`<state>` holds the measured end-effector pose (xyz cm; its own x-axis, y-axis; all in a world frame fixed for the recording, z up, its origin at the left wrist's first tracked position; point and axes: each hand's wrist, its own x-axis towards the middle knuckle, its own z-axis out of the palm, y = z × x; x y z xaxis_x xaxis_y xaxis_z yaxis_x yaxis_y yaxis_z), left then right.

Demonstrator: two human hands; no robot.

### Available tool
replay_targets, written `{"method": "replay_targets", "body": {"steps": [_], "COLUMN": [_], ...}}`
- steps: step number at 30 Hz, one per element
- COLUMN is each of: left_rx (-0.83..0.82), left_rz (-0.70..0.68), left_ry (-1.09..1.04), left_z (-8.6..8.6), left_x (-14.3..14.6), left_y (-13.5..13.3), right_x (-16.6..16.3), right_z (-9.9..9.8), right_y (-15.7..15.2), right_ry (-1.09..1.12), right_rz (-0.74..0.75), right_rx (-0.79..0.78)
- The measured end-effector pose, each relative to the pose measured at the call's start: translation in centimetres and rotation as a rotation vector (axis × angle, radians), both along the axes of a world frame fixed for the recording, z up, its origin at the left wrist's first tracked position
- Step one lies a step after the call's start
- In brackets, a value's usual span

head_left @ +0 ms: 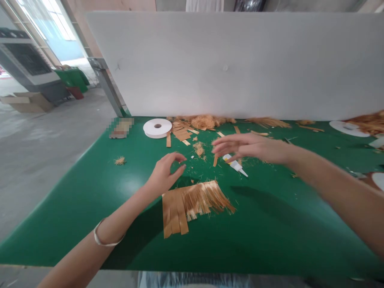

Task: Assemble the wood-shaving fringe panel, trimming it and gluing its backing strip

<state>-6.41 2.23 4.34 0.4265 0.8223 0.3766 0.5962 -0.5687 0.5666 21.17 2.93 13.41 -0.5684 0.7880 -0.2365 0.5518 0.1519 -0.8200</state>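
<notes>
My left hand (164,173) hovers at the upper left of a brown fringed piece (175,208), fingers curved, with a gap between thumb and fingertips and nothing visible in them. That piece lies flat on the green table (126,224); its left part is wide strips, its right part is shredded into fine fibres. Farther to the right, my right hand (250,147) is stretched out, fingers extended, holding nothing I can see. Just below its fingers lies a white nozzle-tipped tube (235,164), partly hidden; whether the hand touches it I cannot tell.
A white tape roll (157,127) lies at the back left, beside cut brown strips (181,132) and a heap of loose fibres (207,121). Fibre bundles (268,122) and another white roll (349,129) lie back right. A white panel (240,68) stands behind.
</notes>
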Motion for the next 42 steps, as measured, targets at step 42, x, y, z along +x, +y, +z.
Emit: {"method": "replay_targets", "body": {"steps": [42], "left_rx": [-0.207], "left_rz": [-0.073], "left_ry": [0.146], "left_z": [2.7], "left_x": [3.9], "left_y": [12.0], "right_x": [-4.5], "right_z": [-7.7], "right_y": [5.6], "right_ry": [-0.479], "right_rz": [-0.026], "right_rx": [0.865]}}
